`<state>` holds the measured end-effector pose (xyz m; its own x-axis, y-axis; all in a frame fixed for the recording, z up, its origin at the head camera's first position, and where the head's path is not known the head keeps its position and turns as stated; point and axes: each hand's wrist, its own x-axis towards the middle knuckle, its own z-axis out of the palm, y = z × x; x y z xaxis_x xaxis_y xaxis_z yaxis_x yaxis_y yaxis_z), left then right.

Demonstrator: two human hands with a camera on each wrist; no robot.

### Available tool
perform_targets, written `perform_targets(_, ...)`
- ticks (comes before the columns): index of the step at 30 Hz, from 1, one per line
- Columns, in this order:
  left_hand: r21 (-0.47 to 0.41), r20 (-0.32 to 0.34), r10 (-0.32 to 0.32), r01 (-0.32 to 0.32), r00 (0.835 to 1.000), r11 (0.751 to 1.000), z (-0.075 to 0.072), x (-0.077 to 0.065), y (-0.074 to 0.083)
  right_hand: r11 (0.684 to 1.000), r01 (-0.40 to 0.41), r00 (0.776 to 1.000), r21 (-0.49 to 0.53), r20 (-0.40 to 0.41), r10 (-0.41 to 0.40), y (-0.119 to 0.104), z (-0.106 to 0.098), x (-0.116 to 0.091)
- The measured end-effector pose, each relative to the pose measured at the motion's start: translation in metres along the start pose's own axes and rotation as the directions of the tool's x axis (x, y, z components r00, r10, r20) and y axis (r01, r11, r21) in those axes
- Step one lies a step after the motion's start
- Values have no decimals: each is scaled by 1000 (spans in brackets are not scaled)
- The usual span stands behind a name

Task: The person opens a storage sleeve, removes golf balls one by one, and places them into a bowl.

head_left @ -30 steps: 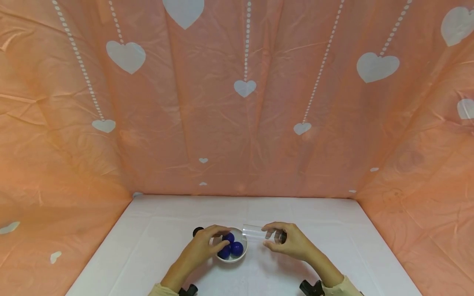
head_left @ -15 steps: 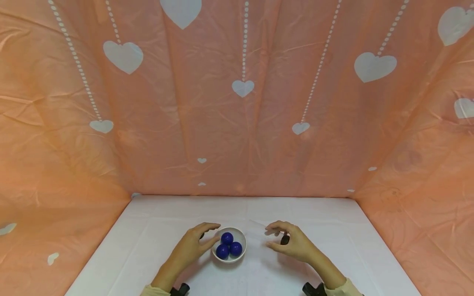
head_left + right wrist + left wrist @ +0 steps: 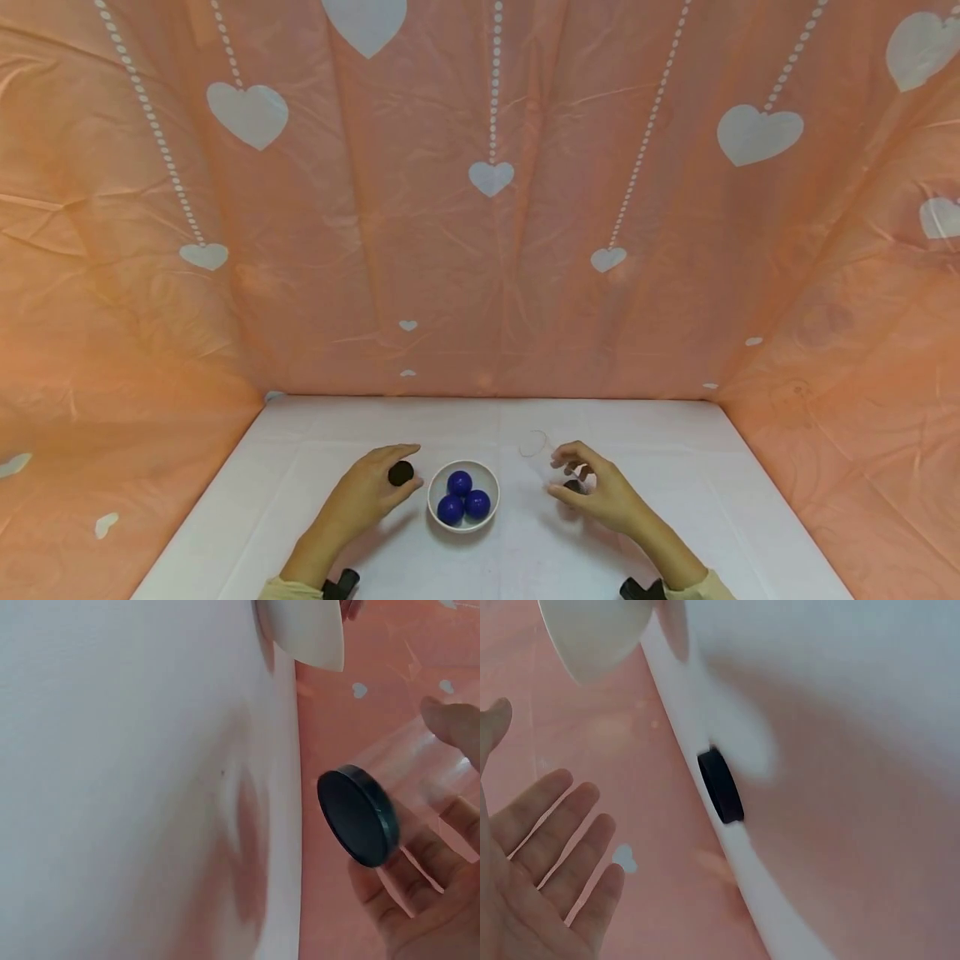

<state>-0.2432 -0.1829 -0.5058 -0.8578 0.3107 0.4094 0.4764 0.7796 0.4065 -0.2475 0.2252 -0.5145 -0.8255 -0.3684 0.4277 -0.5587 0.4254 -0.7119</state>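
Note:
A white bowl (image 3: 462, 528) with three shiny dark blue balls (image 3: 477, 504) in it stands on the table between my hands. My left hand (image 3: 366, 485) is left of the bowl, fingers spread and holding nothing. By it, a round black lid (image 3: 401, 473) lies flat on the tabletop, apart from the hand in the left wrist view. On the right, my right hand (image 3: 600, 490) holds a clear cylindrical container (image 3: 412, 754) between thumb and fingers. Its black base (image 3: 358, 814) shows in the right wrist view, above the table. I see nothing inside the container.
A white cloth (image 3: 495, 425) covers the table. Orange sheets (image 3: 450, 250) with pale hearts enclose its back and both sides. Black wrist camera mounts (image 3: 341, 584) sit at both cuffs.
My left hand has moved left, from over the bowl to beside the lid. My right hand has shifted slightly right, and the container has swung from pointing at the bowl to pointing up and away.

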Motion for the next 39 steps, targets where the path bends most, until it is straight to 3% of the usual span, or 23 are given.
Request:
perform_targets(4,73,-8,29,-28,1000,997,-5,-2,-6,999,-34,999,30,13,34,4,-1,-2)
perform_targets(17,117,29,37,-41,999,992,-15,-9,-19,990,-65,997,127,60,57,17,1,-8)
perform_targets(24,191,4,66,-65,998,979,-15,-12,-28,970,-160,985,182,91,145,18,1,-11)
perform_targets(39,224,1,1,-1,1000,974,-29,-17,-40,965,-184,980,188,111,165,23,-1,-16)
